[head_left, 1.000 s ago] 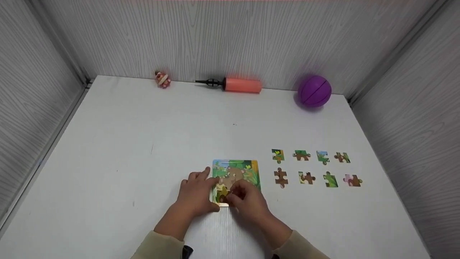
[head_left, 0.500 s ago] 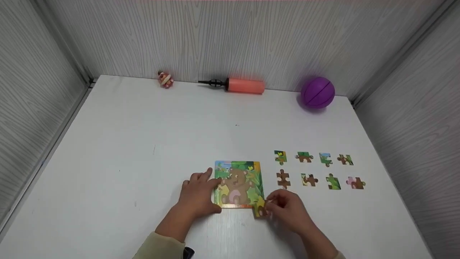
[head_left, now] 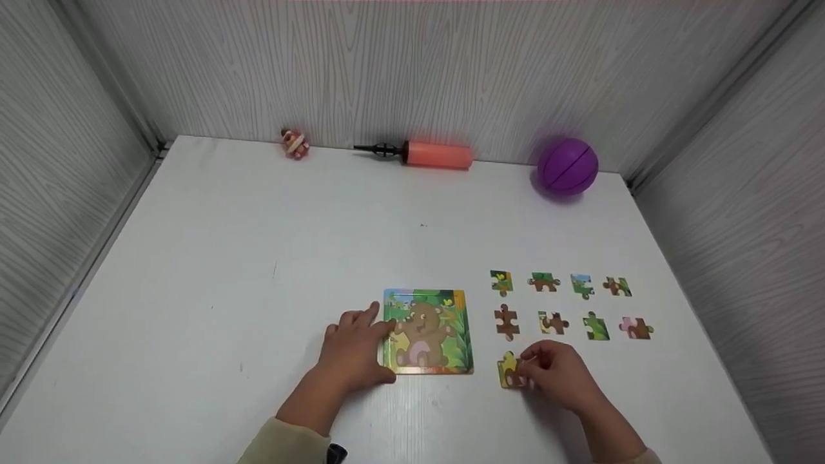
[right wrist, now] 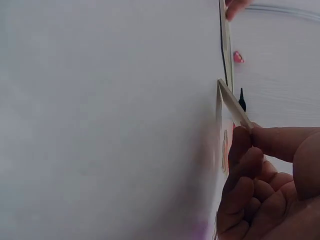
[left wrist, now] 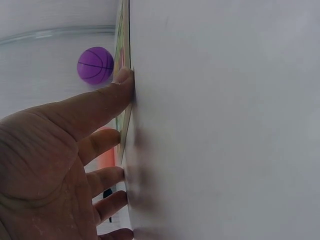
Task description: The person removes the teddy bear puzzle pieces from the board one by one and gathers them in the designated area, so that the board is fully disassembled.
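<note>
In the head view a square puzzle board (head_left: 422, 335) with a bear picture lies flat on the white table. My left hand (head_left: 351, 348) rests at its left side, fingers spread, thumb at the near left corner; the left wrist view has the thumb (left wrist: 95, 110) against the board's edge. To the right of the board, my right hand (head_left: 561, 374) pinches a yellow, green and brown puzzle piece (head_left: 509, 372) between thumb and forefinger. The right wrist view shows that piece (right wrist: 234, 105) tilted, its lower edge right at the tabletop.
Several loose puzzle pieces lie in two rows beyond my right hand, among them a brown piece (head_left: 506, 321) and a pink-brown one (head_left: 637, 327). Along the back wall are a small figurine (head_left: 295, 144), a red hand pump (head_left: 439, 155) and a purple ball (head_left: 568, 167).
My right hand has lifted the puzzle piece off the board's lower part and carried it right, to below the two rows. The left hand has stayed at the board.
</note>
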Demonstrator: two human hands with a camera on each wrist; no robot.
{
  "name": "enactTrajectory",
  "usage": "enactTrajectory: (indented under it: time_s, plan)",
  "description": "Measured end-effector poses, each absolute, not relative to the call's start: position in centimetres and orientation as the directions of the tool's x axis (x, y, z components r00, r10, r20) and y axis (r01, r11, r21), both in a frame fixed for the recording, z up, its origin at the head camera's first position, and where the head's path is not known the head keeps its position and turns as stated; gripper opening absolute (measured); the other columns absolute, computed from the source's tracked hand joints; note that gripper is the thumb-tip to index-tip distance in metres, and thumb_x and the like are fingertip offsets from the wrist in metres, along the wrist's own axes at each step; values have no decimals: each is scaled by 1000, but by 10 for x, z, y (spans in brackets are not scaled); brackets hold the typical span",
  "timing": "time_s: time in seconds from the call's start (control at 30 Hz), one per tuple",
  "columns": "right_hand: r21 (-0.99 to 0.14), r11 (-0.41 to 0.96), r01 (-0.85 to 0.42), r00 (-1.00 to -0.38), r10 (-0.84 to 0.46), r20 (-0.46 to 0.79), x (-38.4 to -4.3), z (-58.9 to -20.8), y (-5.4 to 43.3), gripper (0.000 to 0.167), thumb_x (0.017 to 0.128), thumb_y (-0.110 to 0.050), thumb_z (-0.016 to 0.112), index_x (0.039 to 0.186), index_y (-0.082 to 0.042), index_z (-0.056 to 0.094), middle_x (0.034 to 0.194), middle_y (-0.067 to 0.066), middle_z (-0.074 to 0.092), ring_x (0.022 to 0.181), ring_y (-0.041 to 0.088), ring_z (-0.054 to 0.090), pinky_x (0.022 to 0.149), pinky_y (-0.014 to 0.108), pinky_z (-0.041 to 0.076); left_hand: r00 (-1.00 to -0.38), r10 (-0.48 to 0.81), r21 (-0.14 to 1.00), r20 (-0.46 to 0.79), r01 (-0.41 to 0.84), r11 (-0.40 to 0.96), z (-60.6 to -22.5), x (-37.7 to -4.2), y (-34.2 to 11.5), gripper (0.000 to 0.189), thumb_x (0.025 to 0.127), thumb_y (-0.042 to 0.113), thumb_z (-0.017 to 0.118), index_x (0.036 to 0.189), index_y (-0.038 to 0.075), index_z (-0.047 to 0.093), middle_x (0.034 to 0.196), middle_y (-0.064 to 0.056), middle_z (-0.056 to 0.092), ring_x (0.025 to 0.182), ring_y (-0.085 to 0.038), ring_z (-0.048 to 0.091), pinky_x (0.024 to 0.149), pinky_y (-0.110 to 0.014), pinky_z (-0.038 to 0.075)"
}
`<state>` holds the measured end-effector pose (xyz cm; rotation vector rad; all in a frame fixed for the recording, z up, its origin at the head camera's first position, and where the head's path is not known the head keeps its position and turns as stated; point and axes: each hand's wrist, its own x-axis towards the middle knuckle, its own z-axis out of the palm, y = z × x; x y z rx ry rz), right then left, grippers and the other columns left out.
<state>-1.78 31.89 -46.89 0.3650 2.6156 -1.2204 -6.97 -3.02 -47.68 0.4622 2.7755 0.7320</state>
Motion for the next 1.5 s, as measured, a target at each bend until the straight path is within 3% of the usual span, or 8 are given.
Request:
enactTrajectory:
  time_s: [0.4,0.73,1.2,1.5]
  plan:
    - [-580,730,362,-922,189,-338,-19,-468,323,12,93,-11,77,103,-7,73,80,5,64,69,20,58,59,33,48,-920,364,518,-141,245,820,-479,-71,-30,83,71,31,97,146,16,65,166,-15,41,145,-39,40,107,-59,37]
    - [-503,811,300,-923,113,-367,-17,-464,315,24,86,-16,90,106,-13,77,86,0,65,81,19,58,68,36,49,-916,367,527,-161,234,817,-480,-75,-31,83,71,31,97,147,18,65,167,-14,39,146,-39,38,108,-59,36]
    - [-510,805,302,-919,105,-379,-18,-464,313,22,87,-14,88,107,-13,78,87,0,65,81,19,58,68,36,50,-919,367,527,-142,243,814,-480,-73,-32,84,71,31,97,147,17,65,166,-15,40,146,-39,39,109,-60,36]
    - [-563,786,256,-960,142,-240,-19,-462,307,16,93,-20,80,107,-13,78,81,0,64,73,18,58,61,33,48,-916,375,532,-140,250,809,-481,-72,-38,82,74,30,97,148,21,64,168,-15,38,148,-39,36,109,-58,35]
